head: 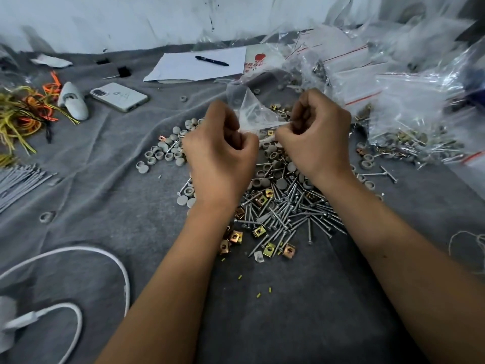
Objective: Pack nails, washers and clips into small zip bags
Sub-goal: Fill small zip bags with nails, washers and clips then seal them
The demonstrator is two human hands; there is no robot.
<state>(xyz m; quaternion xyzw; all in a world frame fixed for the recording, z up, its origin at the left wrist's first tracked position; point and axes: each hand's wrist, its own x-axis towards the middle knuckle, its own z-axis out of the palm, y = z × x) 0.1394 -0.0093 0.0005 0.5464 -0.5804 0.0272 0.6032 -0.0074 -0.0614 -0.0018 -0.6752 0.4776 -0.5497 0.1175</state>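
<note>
**Small bag held open-end down over the hardware heap**

Covering the whole bench is a grey cloth, and at its far right lies a heap of clear, red-striped zip bags, several already carrying hardware. In the middle spreads the loose stock: a fan of steel nails nearest the person, grey round washers beyond and to the left, brass-coloured clips scattered through the near edge.

Above that heap both hands work one small clear zip bag. The left hand is curled, thumb and fingers pinching the bag's near-left edge; the right hand is curled likewise, pinching the near-right edge. The two stand level and about equally close to the bag, which runs between them, its held edge lying left to right and its body rising up and away to a peak. It appears empty, though the film is too clear to be sure.

The mouth is probably being pulled apart for filling. If so, the nails lie directly beneath and nearer the right wrist, pointing many ways, so either hand would have to let go and reach down and back.

Farther off rest a sheet of paper with a pen and a phone.
</note>
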